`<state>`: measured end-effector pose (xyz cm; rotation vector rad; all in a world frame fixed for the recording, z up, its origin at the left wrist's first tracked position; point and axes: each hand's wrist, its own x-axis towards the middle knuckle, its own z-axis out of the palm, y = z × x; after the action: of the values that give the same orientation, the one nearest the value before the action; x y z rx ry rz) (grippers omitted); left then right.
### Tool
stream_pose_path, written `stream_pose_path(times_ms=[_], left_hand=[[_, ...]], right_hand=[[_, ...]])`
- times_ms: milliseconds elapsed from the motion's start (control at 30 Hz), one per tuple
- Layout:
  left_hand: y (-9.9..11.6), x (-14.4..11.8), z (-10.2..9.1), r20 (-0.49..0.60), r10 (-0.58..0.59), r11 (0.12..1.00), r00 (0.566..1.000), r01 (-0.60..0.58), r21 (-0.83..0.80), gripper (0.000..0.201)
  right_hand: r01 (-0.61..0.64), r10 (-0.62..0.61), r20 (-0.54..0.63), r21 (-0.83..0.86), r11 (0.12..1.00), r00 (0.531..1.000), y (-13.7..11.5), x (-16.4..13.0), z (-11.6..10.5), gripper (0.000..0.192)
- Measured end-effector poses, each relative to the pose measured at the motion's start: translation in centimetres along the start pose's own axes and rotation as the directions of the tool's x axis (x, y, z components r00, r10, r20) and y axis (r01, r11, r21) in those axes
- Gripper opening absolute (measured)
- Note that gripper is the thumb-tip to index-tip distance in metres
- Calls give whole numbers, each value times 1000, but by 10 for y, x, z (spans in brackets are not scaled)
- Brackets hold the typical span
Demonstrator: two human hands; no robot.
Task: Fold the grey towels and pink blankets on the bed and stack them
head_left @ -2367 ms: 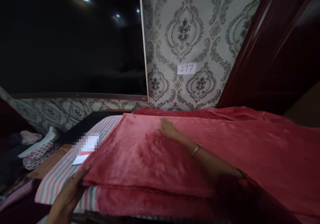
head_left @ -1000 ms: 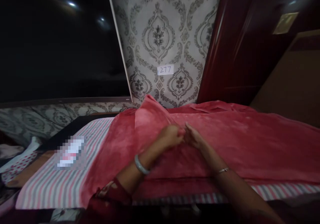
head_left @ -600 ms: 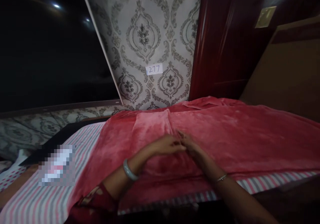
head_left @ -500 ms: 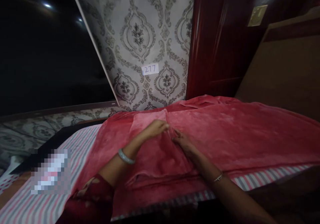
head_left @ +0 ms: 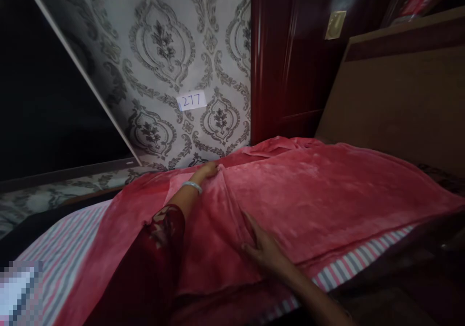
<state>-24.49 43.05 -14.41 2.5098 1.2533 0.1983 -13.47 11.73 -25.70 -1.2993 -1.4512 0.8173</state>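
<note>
While one paper label (head_left: 192, 100) on the patterned wall (head_left: 163, 40) reads "277", one red blanket (head_left: 308, 190) lies partly folded over one striped sheet (head_left: 78, 236). The left hand (head_left: 209, 170) curls at the blanket's far edge, its grip undeterminable; the right hand (head_left: 263, 248), digits apart, touches the blanket nearer, nothing visibly clasped.

Above the right half of the red blanket (head_left: 319, 190) the way is free — until the brown panel (head_left: 399, 91) behind the right back corner of the table (head_left: 27, 229). Patterned wall (head_left: 163, 50) and screen (head_left: 43, 108) close the back edge; left hand (head_left: 209, 169) and sleeve (head_left: 152, 248) cross the left half, right hand (head_left: 265, 251) blocks the middle.
</note>
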Motion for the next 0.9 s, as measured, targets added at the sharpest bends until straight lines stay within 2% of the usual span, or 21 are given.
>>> stream_pose_path(times_ms=[167, 333, 433, 567, 633, 733, 833, 900], left_hand=[[-9, 15, -4, 87, -53, 998, 995, 51, 25, 20], [-2, 29, -13, -7, -10, 1000, 1000, 10, -29, 8], [6, 40, 0, -24, 15, 998, 1000, -16, -59, 7], [11, 49, 30, 20, 1, 998, 1000, 0, -57, 10], [10, 50, 36, 39, 8, 999, 999, -6, -51, 15], [7, 51, 29, 68, 27, 999, 997, -24, -43, 27], [-1, 47, 10, 82, 22, 1000, 996, -21, -24, 37], [-11, 38, -4, 88, -2, 1000, 996, 2, 5, 37]], right_hand=[[-10, 8, 36, 46, 999, 999, -11, -2, 0, 77], [-9, 12, -27, 96, 995, 1000, -21, -11, -13, 63], [-25, 28, -70, 42, 999, 997, -16, -18, -25, 65], [-95, 94, -91, -10, 995, 991, -8, -29, -36, 68], [-122, 120, -81, -26, 992, 989, -10, -32, -38, 68], [-136, 131, -65, -79, 987, 989, -16, -34, -37, 74], [-97, 86, -73, -159, 983, 994, -17, -34, -35, 77], [-55, 44, -66, -186, 981, 997, -14, -33, -35, 74]])
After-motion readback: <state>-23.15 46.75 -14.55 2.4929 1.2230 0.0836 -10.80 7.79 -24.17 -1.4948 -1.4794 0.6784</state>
